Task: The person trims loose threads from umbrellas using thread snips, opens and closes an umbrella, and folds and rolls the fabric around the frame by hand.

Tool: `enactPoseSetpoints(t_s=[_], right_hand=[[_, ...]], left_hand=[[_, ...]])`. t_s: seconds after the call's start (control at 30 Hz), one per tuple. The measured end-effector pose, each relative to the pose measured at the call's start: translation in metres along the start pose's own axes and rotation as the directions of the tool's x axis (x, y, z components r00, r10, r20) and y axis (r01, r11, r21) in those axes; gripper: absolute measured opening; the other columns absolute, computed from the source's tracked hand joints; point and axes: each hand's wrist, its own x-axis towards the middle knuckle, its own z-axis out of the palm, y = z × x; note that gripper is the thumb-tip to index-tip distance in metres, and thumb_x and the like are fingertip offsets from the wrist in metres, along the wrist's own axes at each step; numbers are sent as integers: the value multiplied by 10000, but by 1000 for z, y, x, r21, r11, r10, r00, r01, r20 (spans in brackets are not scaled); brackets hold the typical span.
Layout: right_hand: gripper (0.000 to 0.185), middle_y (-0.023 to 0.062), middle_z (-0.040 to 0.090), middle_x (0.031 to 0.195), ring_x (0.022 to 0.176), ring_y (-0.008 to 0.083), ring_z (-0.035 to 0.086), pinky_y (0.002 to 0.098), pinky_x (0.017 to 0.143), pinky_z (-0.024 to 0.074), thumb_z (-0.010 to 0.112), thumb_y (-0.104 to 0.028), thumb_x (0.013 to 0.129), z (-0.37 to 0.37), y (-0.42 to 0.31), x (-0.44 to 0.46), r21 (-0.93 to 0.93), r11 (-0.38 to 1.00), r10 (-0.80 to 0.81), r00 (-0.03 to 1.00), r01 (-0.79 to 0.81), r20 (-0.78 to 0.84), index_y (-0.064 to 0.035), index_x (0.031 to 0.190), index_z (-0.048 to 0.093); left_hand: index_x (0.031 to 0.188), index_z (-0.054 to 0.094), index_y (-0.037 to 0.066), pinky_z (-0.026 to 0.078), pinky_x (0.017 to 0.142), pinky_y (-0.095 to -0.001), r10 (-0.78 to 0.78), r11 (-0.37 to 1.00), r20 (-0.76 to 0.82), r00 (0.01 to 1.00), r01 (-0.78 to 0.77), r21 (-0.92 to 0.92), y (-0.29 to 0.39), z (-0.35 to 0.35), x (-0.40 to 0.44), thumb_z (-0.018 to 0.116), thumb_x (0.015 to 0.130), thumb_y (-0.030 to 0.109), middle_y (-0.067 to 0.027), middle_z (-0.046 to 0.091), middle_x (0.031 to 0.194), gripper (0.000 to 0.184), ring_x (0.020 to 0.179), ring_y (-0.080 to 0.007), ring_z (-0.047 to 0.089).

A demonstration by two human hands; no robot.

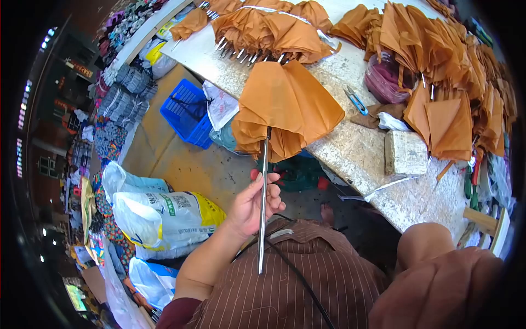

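- Left hand (257,202): partly closed, fingers curled behind the metal shaft (263,236) of an orange umbrella (287,101), thumb along its near side; the fingers' exact contact is partly hidden by the shaft.
- Right hand: out of view, so I cannot tell how far open it is or whether it has hold of anything.
- The umbrella's loosely gathered cover is just beyond the left hand, over the table edge; its folds hide the top of the shaft. The shaft's bare lower end is on the near side of the hand, in front of a striped brown garment (296,285).
- Beyond the hand, on the white, stained table (345,159), is a tied bundle of orange umbrellas (274,30); its far side is cut off.
- Right of the hand and farther off are blue-handled snips (357,102), a pinkish-purple basket (383,82) partly covered by orange cloth, and a worn, pale block (405,153).
- More orange umbrellas (438,60) overlap past these, too closely to count.
- Left of the hand, printed sacks (164,214) stand on the floor, their print hard to read; a blue crate (186,112) is farther off.
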Motion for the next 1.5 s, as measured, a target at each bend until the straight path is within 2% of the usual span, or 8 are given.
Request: enactPoseSetpoints(t_s=[0.33,0.8,1.5], right_hand=[[89,87,523,748,612,166,489,276,590,390,507,-112,811,1,-2,3,-19,999,-35,999,35,-5,-30,847,507],[62,77,471,684,554,166,439,276,546,346,483,-100,785,7,10,9,14,999,-51,999,51,5,-47,778,451],[106,63,393,589,467,165,363,276,479,280,446,-81,745,9,22,12,75,992,-101,993,105,-56,-72,675,367]], left_hand=[[1142,514,38,485,762,-385,-4,1000,11,1000,3,22,0,-1,1,365,980,298,-88,649,851,340,729,-189,605],[1137,521,33,481,746,-388,14,999,-13,1000,-14,32,0,-3,0,385,974,302,-85,620,836,342,712,-195,594],[1128,520,30,480,730,-375,9,1000,-4,1000,-9,8,-3,-4,1,372,980,304,-96,629,836,345,704,-202,604]])
